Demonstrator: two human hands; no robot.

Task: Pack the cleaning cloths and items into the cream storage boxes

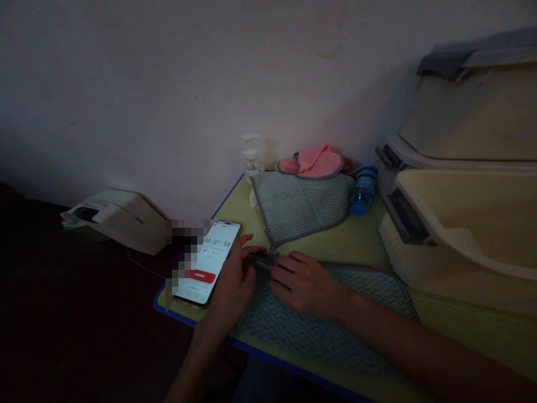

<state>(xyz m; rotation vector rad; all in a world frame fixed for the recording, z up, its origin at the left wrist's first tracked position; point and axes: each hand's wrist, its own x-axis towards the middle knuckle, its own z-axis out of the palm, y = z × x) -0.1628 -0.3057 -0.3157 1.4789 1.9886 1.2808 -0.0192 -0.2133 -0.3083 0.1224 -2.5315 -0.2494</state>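
Note:
A grey-green cleaning cloth (335, 347) with a dark checked border lies spread along the front of the table. At its upper left corner my left hand (235, 277) pinches the edge between thumb and fingers, with the index finger lifted off. Close beside it, my right hand (300, 282) has its fingers curled over the same border, gripping the cloth. The right fingertips are partly hidden. Just left of my left hand lies a phone (210, 260) showing a running timer. Behind both hands is a second grey-green cloth (304, 204), its pointed corner near my fingers.
A pink cloth (316, 160) rests on the rear cloth, beside a clear pump bottle (252, 159) and a blue bottle (363, 190). At right stands a cream storage bin (403, 235) with its lid raised. A white box-like object (121, 218) sits beyond the blue-edged table (356, 246).

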